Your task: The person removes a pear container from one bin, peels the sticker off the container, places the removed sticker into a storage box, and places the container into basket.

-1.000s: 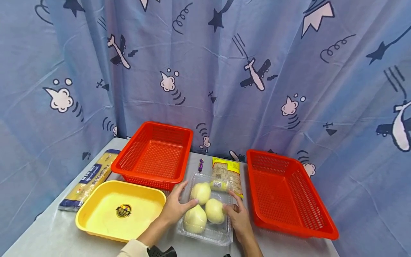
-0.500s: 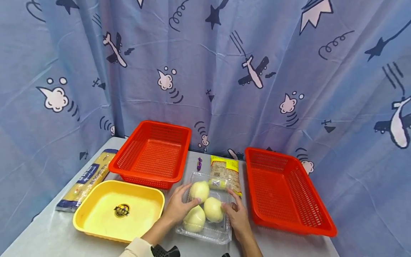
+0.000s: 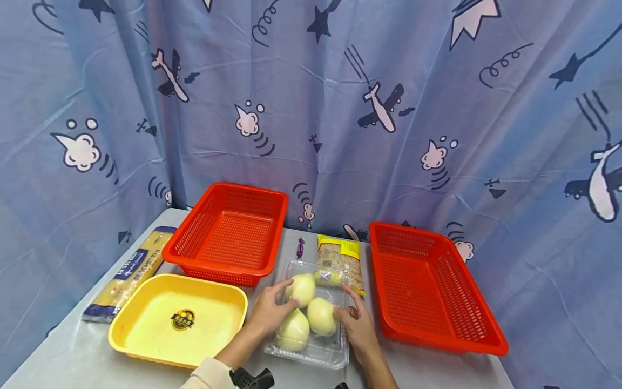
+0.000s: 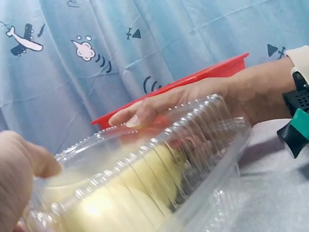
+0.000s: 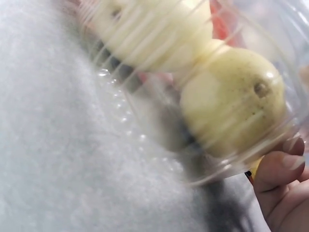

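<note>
A clear plastic clamshell box (image 3: 316, 357) with three pale yellow-green pears (image 3: 322, 317) inside stands at the front middle of the table. My left hand (image 3: 272, 312) grips its left side, thumb over the top and index finger along the far left part. On the opposite side my right hand (image 3: 358, 327) holds the edge between thumb and fingers. The left wrist view shows the ridged lid (image 4: 145, 164) over the pears, with a hand at each side. In the right wrist view, a right fingertip and thumb (image 5: 277, 169) pinch the box beside one pear (image 5: 234, 101).
A yellow tray (image 3: 155, 324) stands left of the box, with a red basket (image 3: 175, 254) behind it and a spaghetti pack (image 3: 128, 275) at the far left. Another red basket (image 3: 437, 346) is on the right. Behind the box lie a yellow-topped bag (image 3: 347, 254) and a purple-wrapped candy (image 3: 300, 247).
The left index finger has moved inward over the box's left side. Both hands stay on the box, and the head view has shifted slightly.
</note>
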Demonstrator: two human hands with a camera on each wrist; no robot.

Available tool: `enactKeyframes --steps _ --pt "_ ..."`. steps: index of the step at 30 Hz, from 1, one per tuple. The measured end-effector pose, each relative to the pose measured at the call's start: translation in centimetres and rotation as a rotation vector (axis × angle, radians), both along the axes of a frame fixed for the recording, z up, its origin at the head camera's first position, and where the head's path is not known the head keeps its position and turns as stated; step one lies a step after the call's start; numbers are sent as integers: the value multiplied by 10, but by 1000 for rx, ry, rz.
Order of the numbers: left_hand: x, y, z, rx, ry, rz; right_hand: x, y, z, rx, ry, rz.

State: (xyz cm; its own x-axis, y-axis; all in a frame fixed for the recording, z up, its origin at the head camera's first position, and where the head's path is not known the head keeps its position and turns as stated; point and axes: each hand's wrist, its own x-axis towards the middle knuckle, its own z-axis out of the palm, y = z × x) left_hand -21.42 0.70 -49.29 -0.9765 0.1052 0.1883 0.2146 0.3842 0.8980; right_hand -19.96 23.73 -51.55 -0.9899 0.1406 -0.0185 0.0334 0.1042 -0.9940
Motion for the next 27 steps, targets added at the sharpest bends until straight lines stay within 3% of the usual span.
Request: enactKeyframes --steps 9,15,20,27 --pt "-3 -2 6 -61 -15 -29 4 2 9 11 -64 50" --pt "-8 -9 11 -174 2 -92 4 2 16 47 -79 65" --pt "-8 -13 17 -274 -14 -128 4 0 16 124 -43 42" --pt "-9 -15 20 -316 -64 -172 5 -2 18 245 -22 21"
